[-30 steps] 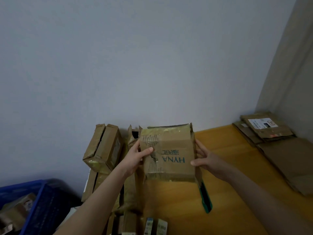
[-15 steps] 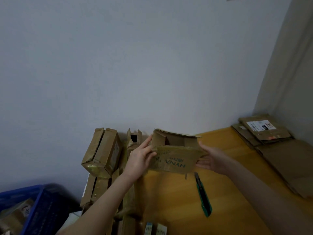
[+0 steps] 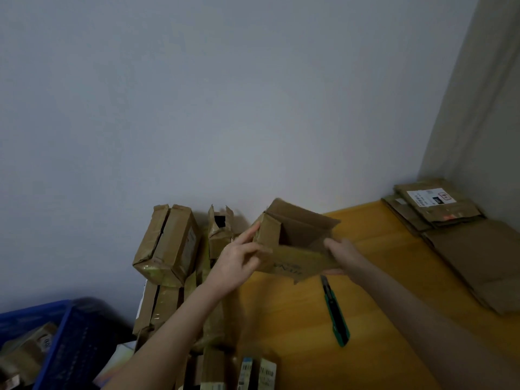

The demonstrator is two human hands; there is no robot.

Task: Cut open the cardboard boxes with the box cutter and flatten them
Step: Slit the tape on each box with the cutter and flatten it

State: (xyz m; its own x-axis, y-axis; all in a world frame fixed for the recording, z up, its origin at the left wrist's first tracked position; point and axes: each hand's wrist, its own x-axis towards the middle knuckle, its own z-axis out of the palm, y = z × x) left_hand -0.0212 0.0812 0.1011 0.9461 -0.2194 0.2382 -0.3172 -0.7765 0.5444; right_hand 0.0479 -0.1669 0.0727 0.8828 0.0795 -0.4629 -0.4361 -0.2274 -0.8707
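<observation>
up close, the left hand (image 3: pixel 239 263) pinches the open cardboard box (image 3: pixel 298 235) at its left wall, thumb on the creased front panel, while the right hand (image 3: pixel 342 253) curls round that panel's right end, over the smooth wooden table (image 3: pixel 295 319). a slim green box cutter (image 3: pixel 336 316) lies flat just below, taped brown boxes (image 3: pixel 168 246) lean at left, and flattened cardboard sheets (image 3: pixel 478 260) lie far right.

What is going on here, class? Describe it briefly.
A person holds an open cardboard box over the wooden table, with the left hand gripping its left end and the right hand its right. The green box cutter lies untouched on the table. Taped boxes wait at the left, and flattened cardboard is stacked at the right.
</observation>
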